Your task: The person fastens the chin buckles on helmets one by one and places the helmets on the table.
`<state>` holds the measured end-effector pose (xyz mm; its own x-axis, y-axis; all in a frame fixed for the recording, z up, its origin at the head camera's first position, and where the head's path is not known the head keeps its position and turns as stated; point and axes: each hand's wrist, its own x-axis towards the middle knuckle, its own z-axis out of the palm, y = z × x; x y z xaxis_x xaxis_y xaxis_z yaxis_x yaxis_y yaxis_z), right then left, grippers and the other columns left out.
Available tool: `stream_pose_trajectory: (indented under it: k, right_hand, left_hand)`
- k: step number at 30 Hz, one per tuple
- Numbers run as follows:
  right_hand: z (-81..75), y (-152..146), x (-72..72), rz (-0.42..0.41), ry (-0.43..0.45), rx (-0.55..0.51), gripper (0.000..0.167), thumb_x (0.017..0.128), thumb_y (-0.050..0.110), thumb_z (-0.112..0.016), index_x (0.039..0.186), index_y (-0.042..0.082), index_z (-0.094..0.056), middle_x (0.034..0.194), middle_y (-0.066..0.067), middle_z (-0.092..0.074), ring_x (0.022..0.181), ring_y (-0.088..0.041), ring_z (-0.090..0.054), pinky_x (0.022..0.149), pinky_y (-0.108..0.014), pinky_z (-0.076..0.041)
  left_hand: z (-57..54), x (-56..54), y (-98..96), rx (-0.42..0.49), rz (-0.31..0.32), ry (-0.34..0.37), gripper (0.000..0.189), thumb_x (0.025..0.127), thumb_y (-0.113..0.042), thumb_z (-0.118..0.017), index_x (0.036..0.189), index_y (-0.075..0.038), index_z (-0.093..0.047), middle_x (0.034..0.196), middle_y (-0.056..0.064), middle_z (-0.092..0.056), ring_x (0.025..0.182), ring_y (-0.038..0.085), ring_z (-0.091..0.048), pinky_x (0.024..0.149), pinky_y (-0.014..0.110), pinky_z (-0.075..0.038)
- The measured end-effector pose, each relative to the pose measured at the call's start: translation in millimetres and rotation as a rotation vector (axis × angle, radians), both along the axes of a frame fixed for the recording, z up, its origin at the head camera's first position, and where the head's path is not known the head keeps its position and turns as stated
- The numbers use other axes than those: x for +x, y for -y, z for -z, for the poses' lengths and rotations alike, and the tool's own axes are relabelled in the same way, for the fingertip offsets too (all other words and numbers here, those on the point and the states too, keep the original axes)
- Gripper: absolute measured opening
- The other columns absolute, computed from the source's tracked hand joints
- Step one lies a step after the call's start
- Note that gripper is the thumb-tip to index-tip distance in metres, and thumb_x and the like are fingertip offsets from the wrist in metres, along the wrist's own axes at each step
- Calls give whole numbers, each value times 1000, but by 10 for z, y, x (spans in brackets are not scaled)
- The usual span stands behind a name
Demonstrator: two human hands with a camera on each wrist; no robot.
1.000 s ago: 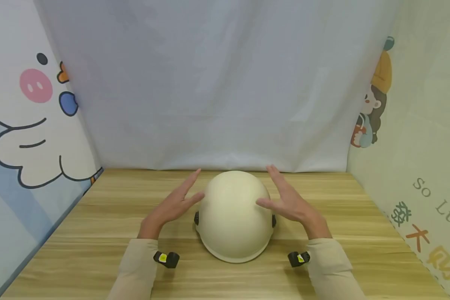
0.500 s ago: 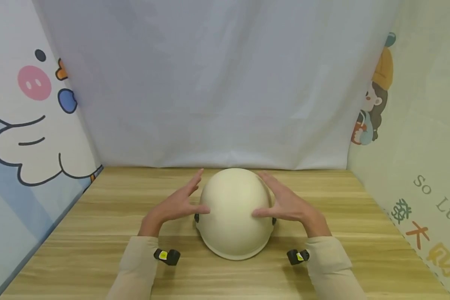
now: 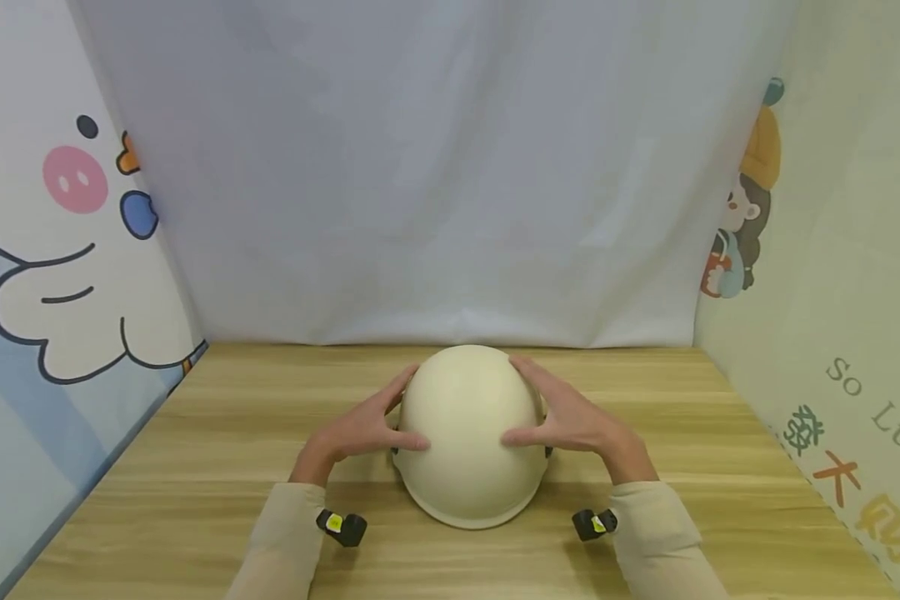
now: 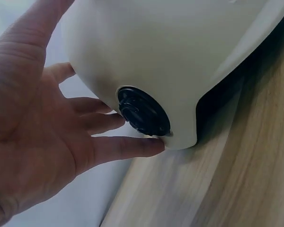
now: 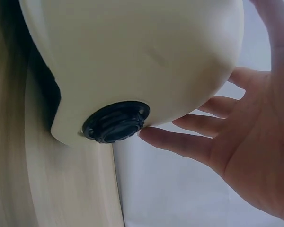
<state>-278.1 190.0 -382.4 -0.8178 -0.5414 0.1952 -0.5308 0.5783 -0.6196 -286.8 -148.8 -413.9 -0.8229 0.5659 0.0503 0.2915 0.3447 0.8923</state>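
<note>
My left grip (image 3: 363, 427) and right grip (image 3: 579, 418) face each other, fingers (image 4: 128, 147) spread, thumbs (image 3: 408, 440) pointing inward, forearms (image 3: 281, 533) reaching forward.

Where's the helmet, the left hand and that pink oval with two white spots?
Helmet (image 3: 471, 437): head view, middle of its pale dome.
Left hand (image 4: 42, 125): left wrist view, on the palm.
Pink oval (image 3: 73, 181): head view, between its white spots.

We see the left hand (image 4: 40, 125) with fingers spread against the cream helmet (image 4: 151, 52), the lowest fingertip (image 4: 154, 146) beside its black knob (image 4: 143, 112), wood-grain desk (image 4: 258, 137) at right.
</note>
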Motion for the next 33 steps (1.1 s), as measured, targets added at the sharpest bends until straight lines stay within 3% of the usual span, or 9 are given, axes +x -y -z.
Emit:
stream_pose_trajectory:
  k: [7, 12, 20, 25, 33]
  right_hand:
    - [51, 35, 1, -25, -20, -45, 114, 73, 51, -86, 160, 13, -22, 161, -9, -28, 144, -33, -30, 109, -60, -32]
    - [68, 78, -2, -10, 7, -79, 122, 67, 53, -90, 160, 13, -20, 159, -6, -29, 139, -29, -37, 105, -54, -39]
    - [98, 80, -9, 5, -21, -58, 123, 67, 52, -90, 161, 18, -19, 163, -14, -20, 146, -36, -25, 109, -60, -31]
    - [114, 41, -37, 18, -38, -68, 120, 67, 52, -90, 161, 22, -22, 163, -11, -23, 145, -37, -28, 107, -62, -33]
    - [111, -19, -68, 46, 11, -123, 118, 65, 49, -92, 160, 29, -24, 162, -5, -27, 145, -34, -29, 106, -63, -34]
  left_hand:
    - [36, 18, -19, 8, 5, -9, 112, 81, -35, -84, 162, -29, -7, 166, -1, -10, 150, 26, -16, 112, 57, -28]
    - [18, 18, -31, -11, -16, -25, 113, 80, -36, -85, 162, -30, -7, 166, 0, -10, 149, 26, -18, 111, 57, -31]
    - [-45, 31, -58, -58, -45, -30, 115, 78, -42, -85, 161, -35, -6, 166, 0, -10, 149, 25, -18, 111, 58, -29]
    - [-52, 42, -80, -78, -65, -43, 112, 79, -44, -84, 161, -39, -7, 166, 0, -10, 150, 29, -15, 111, 61, -28]
    - [-36, 46, -126, -42, -103, -28, 104, 83, -46, -80, 157, -49, -7, 166, -4, -7, 150, 32, -11, 111, 62, -27]
